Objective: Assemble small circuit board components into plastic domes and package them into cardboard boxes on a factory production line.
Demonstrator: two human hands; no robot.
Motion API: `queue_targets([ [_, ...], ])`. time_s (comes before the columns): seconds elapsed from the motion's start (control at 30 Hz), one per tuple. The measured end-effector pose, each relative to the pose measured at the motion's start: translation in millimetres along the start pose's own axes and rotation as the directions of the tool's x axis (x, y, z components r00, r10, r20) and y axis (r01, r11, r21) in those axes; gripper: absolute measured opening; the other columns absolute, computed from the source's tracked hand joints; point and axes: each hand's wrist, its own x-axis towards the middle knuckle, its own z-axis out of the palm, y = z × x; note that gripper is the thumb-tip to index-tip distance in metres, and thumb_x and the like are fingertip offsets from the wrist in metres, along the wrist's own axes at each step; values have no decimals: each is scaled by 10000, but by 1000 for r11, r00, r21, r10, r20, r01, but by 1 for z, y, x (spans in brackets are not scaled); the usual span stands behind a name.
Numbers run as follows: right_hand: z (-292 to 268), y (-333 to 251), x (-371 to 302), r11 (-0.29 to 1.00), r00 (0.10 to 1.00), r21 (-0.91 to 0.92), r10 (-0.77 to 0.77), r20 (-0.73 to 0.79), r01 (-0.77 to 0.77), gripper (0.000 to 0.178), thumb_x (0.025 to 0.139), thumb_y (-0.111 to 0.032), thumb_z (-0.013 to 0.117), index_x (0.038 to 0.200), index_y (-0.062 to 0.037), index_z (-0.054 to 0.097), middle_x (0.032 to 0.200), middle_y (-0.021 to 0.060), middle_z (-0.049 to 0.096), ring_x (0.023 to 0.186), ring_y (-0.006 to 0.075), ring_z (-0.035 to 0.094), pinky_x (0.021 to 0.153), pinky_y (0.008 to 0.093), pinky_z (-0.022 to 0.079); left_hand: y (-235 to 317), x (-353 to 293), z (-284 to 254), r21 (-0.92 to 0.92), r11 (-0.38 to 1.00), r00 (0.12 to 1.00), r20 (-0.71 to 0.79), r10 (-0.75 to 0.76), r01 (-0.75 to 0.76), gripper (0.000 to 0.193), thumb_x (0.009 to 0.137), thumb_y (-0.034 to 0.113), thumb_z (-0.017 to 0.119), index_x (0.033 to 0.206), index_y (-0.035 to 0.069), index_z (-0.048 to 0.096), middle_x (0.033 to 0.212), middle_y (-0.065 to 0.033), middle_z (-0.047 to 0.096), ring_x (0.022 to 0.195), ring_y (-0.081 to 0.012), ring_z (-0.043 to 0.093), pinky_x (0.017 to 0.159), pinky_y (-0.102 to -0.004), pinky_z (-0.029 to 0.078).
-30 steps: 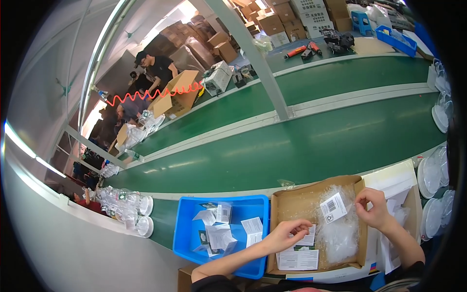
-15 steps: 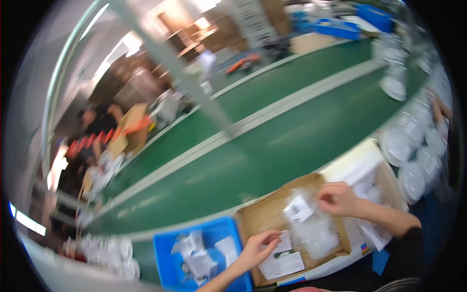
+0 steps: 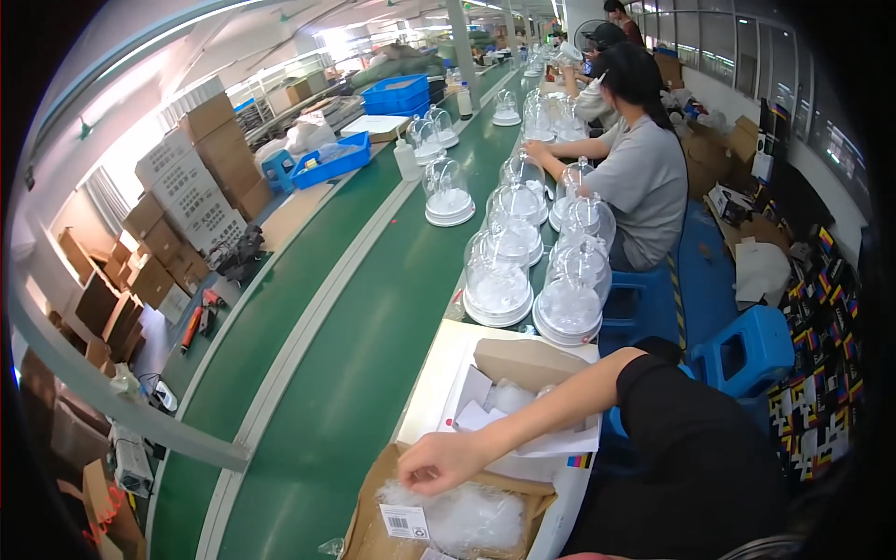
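Note:
My right hand (image 3: 437, 464) hangs over an open brown cardboard box (image 3: 366, 499), its fingers curled in and closed. Whatever it may hold is hidden. Under and beside it lies a clear plastic bag (image 3: 481, 516) with whitish contents. A small white printed card (image 3: 404, 522) rests near the bag. Past my right forearm stands an open white box (image 3: 560, 439) with flaps and clear plastic inside, partly covered by the arm. My left hand is out of view.
Two rows of clear domes on white bases (image 3: 497, 289) line the bench ahead. A co-worker in a grey shirt (image 3: 639, 177) sits to their right. A green conveyor belt (image 3: 322, 411) runs along the left. Blue stools (image 3: 747, 350) stand at right, blue bins (image 3: 331, 161) far left.
The view has swung right and up, bringing the row of domes and co-workers in. My left hand and the blue bin beside the cardboard box have left the picture. My right hand stays over the box.

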Motion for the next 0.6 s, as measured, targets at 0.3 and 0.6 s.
queue_targets([
  [0.3, -4, 0, -3, 1000, 1000, -5, 23, 18, -23, 49, 824, -62, 617, 823, -21, 588, 732, 51, 612, 620, 148, 590, 571, 272, 469, 22, -4, 7, 2, 997, 997, 1, -81, 81, 280, 944, 112, 604, 1202, 13, 553, 1016, -113, 665, 882, -172, 629, 791, -310, 519],
  [0.6, -3, 8, 2, 999, 996, -45, 35, 86, -31, 64, 833, -86, 626, 877, -48, 599, 777, 43, 615, 650, 160, 606, 579, 280, 488, 35, -12, 17, -70, 997, 980, -193, -49, 36, 201, 930, 53, 584, 1119, -5, 615, 918, -88, 676, 831, -144, 638, 719, -262, 529],
])
